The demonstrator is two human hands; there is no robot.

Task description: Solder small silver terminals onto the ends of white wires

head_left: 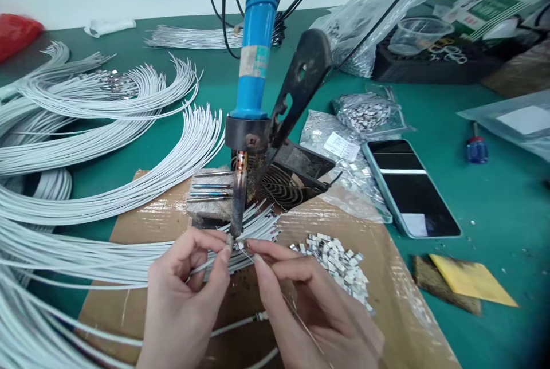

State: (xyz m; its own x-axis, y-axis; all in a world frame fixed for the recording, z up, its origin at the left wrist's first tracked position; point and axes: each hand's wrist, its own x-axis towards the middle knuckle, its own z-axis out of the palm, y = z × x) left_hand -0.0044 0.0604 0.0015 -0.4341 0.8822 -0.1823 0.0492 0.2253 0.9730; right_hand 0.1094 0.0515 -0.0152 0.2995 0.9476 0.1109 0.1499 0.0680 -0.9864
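Observation:
A blue-handled soldering iron [252, 91] hangs tip-down in a black stand [301, 79] above a cardboard sheet [387, 289]. Right at its tip, my left hand [184, 294] pinches the end of a white cable [198, 269], fingertips partly hiding it. My right hand [318, 311] is closed on a thin solder wire [310, 332], whose upper end reaches toward the iron's tip. A small silvery connector [240, 246] shows between the two hands; which fingers touch it I cannot tell. Behind them lie the tips of more white cables [262, 223]. Small metal connectors [339, 266] form a loose pile to the right.
Thick bundles of white cables [107, 200] spread over the left side. Spare iron tips [210, 191] rest on a block behind my hands. On the right are a phone [412, 185], bagged connectors [365, 111], a yellow sponge [472, 280] and a small screwdriver [476, 148].

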